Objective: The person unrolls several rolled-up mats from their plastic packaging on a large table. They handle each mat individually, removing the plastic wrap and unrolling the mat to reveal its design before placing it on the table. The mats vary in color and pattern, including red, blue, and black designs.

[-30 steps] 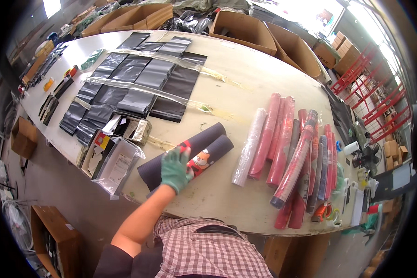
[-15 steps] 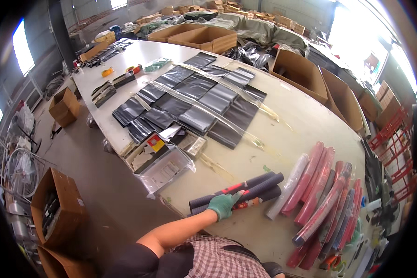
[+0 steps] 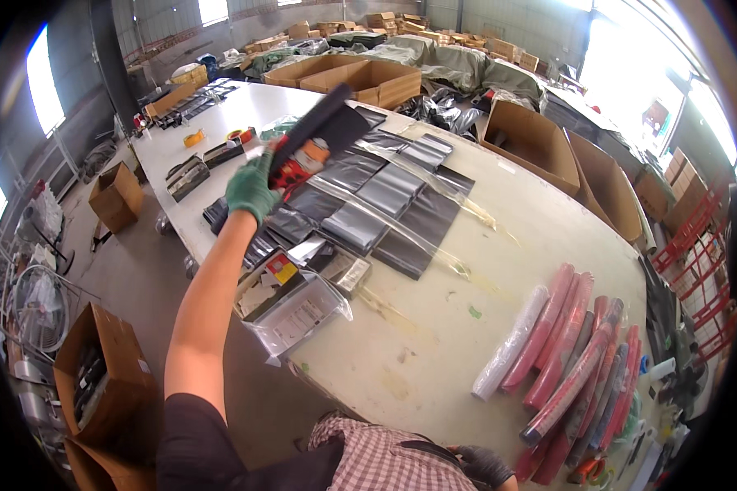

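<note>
Left hand, upper left of frame: fingers wrapped around dark, figure-printed rolled matting. Right hand, lower edge: finger state indeterminable.

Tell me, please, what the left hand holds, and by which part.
The left hand grips rolled dark matting beside its red print, toward the lower end.

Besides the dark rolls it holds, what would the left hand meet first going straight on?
Likely the green bundle on the table; depth is unclear, so the left hand may pass above it.
</note>
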A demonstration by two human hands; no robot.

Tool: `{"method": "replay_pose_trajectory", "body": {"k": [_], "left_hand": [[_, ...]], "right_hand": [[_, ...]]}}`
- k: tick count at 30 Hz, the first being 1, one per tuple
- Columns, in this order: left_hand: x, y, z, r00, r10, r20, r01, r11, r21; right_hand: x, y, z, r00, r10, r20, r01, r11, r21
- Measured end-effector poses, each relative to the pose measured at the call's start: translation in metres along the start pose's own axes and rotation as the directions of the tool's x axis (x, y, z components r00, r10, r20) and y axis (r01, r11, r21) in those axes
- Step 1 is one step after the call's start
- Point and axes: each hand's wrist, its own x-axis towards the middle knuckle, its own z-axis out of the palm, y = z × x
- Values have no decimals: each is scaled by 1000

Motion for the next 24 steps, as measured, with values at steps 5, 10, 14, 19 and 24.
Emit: {"method": "replay_pose_trajectory", "body": {"k": [5,10,14,19,24], "left_hand": [[19,56,-72,908,159,-388,-318,865,-388],[-74,124,-228,749,566,-344,-620,417,-665],[-123,121,-250,479,750,-457,-828,213,-518],[-149,121,-252,335,754,-565,-924,147,-352],[-171,126,-261,191,744,-641,-981,132,-140]], "right_hand": [[-4,-8,1,997,23,-79,-19,999,48],[-16,0,-4,977,46,-211,-61,996,-66],[-8,-7,-35,904,-122,-409,47,981,-189],[16,-9,-83,851,-163,-499,46,970,-239],[63,14,-121,786,-246,-567,-109,848,-519]]}}
